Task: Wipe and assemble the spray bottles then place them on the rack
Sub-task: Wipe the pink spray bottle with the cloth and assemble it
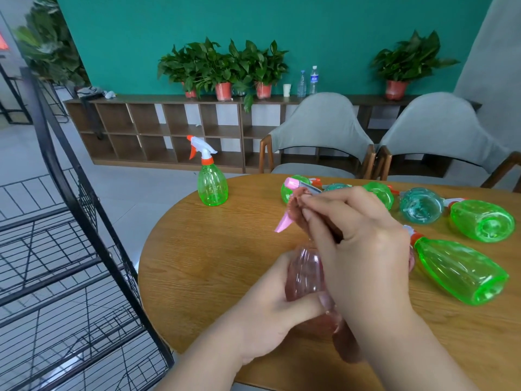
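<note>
My left hand (270,309) grips a clear pink spray bottle (306,273) low on its body, above the near part of the round wooden table (214,249). My right hand (358,238) comes from above and holds a brownish cloth (296,206) around the bottle's pink and white spray head (287,218); only the pink trigger and the top of the head show. Part of the cloth hangs down below my right wrist. A black wire rack (64,249) stands to the left of the table.
One assembled green bottle (212,184) with a white and orange head stands upright at the table's far left. Several green and teal bottles (459,269) lie on their sides to the right. Two grey chairs (321,131) stand behind the table.
</note>
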